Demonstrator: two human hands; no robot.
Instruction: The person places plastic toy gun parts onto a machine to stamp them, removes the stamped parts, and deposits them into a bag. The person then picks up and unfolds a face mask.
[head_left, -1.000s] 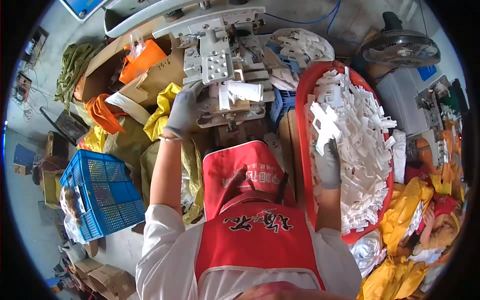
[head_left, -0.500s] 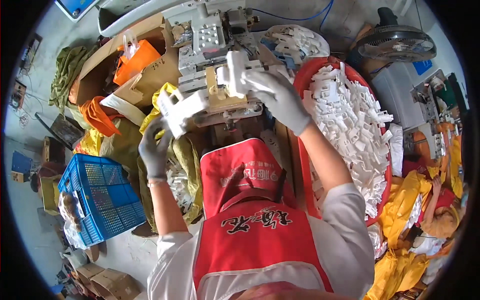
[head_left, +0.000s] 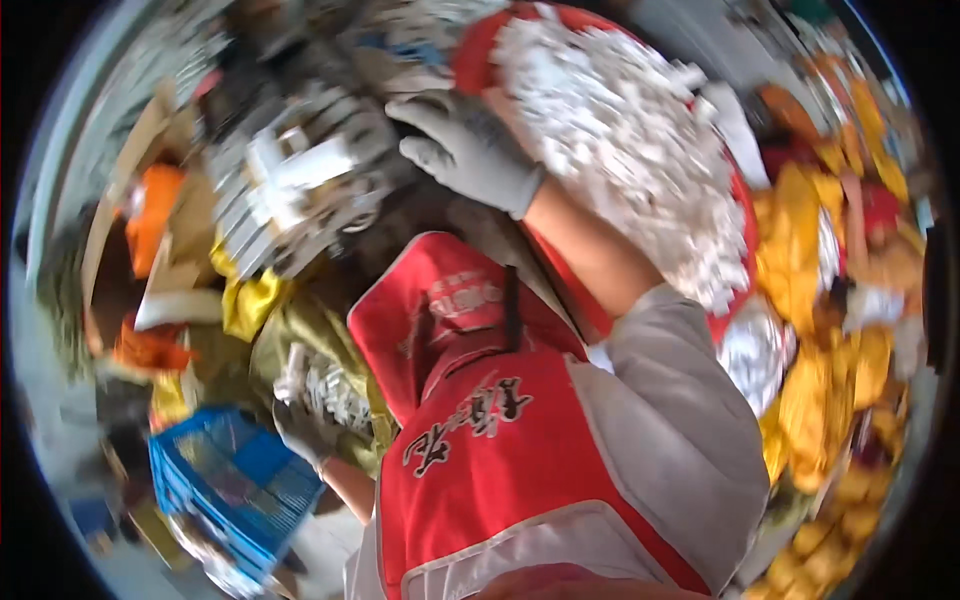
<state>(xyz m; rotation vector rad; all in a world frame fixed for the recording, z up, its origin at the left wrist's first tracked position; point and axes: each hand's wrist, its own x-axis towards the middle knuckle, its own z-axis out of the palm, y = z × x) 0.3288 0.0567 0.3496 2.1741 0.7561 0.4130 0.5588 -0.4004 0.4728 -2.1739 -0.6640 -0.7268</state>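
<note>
My right hand, in a grey glove, is empty, its fingers stretched apart between the machine and the red tub. A white plastic part rests on the machine's fixture, to the left of that hand. Lower down on the left, my gloved left hand is at the mouth of an olive sack. Its fingertips are on another white plastic part, blurred by motion. More white plastic parts lie inside the sack.
A red tub heaped with white parts stands to the right. On the left are a blue crate and a cardboard box with an orange bag. Yellow sacks lie farther right, near another person's arm.
The view has turned to the right. My left hand has carried its white part from beside the machine down to the sack. My right hand has let go of the part on the fixture and moved away.
</note>
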